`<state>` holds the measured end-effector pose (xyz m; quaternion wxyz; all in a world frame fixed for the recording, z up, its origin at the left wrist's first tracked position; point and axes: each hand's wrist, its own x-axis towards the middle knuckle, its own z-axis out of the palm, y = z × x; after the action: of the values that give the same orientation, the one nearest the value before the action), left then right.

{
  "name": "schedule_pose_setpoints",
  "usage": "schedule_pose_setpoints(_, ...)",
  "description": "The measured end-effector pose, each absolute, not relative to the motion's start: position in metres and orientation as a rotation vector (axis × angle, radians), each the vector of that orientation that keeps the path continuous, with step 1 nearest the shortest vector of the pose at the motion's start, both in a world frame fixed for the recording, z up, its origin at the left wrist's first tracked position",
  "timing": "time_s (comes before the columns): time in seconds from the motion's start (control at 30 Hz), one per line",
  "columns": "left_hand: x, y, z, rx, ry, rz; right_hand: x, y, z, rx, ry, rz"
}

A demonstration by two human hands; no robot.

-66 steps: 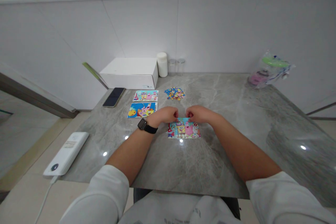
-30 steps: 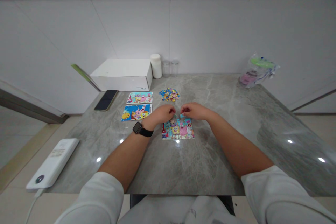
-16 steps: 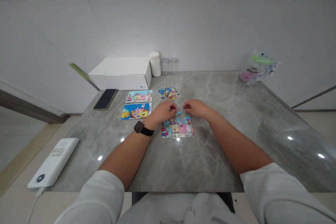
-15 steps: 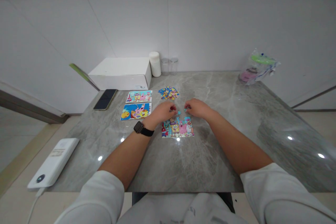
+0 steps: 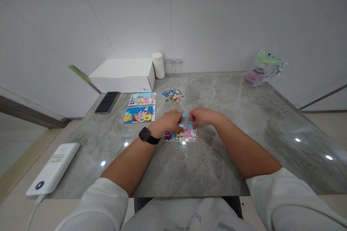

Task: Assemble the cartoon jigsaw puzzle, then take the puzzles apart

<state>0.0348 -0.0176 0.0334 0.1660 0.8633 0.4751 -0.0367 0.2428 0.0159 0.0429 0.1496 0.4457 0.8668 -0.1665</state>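
A partly assembled jigsaw puzzle (image 5: 187, 138) with pink, yellow and light-blue cartoon figures lies flat on the grey table. My left hand (image 5: 171, 120), curled over its upper left part, hides that corner; what the fingers hold, if anything, is out of sight. At the puzzle's upper right edge, my right hand (image 5: 202, 116) pinches a light-blue puzzle piece. One loose light-blue piece (image 5: 184, 115) rests between the hands, just above the puzzle. Farther back is a heap of loose puzzle pieces (image 5: 172, 95).
Two cartoon picture cards, an upper one (image 5: 142, 99) and a lower one (image 5: 139, 114), lie left of the puzzle. Beyond them are a phone (image 5: 107, 102), white box (image 5: 121, 75), white bottle (image 5: 158, 65) and plastic bag (image 5: 264, 68). A power bank (image 5: 54, 169) sits front left.
Both hands have come down toward me onto the puzzle's upper edge. My right hand has brought its light-blue piece to the upper right edge; my left hand now covers more of the puzzle.
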Motion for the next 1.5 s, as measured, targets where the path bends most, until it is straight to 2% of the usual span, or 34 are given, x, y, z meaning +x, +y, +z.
schedule_pose_setpoints(0.23, 0.034, -0.016, 0.026, 2.379, 1.318, -0.025, 0.241, 0.014, 0.043, 1.285, 2.487, -0.511)
schedule_pose_setpoints(0.7, 0.038, -0.019, 0.044, 2.345, 1.326, -0.169, 0.241, 0.021, 0.043, 1.328, 2.502, -0.558)
schedule_pose_setpoints(0.87, 0.033, -0.016, 0.046, 2.288, 1.277, -0.094, 0.244, 0.024, 0.043, 1.408, 2.609, -0.415)
schedule_pose_setpoints(1.07, 0.028, -0.008, 0.045, 2.191, 1.156, 0.039, 0.236, 0.013, 0.044, 1.133, 2.595, -0.604)
schedule_pose_setpoints(1.23, 0.025, -0.001, 0.041, 2.116, 1.133, 0.151, 0.227, 0.004, 0.042, 1.150, 2.558, -0.537)
schedule_pose_setpoints(1.5, 0.018, 0.008, 0.025, 1.811, 1.236, 0.280, 0.232, 0.008, 0.042, 1.112, 2.556, -0.624)
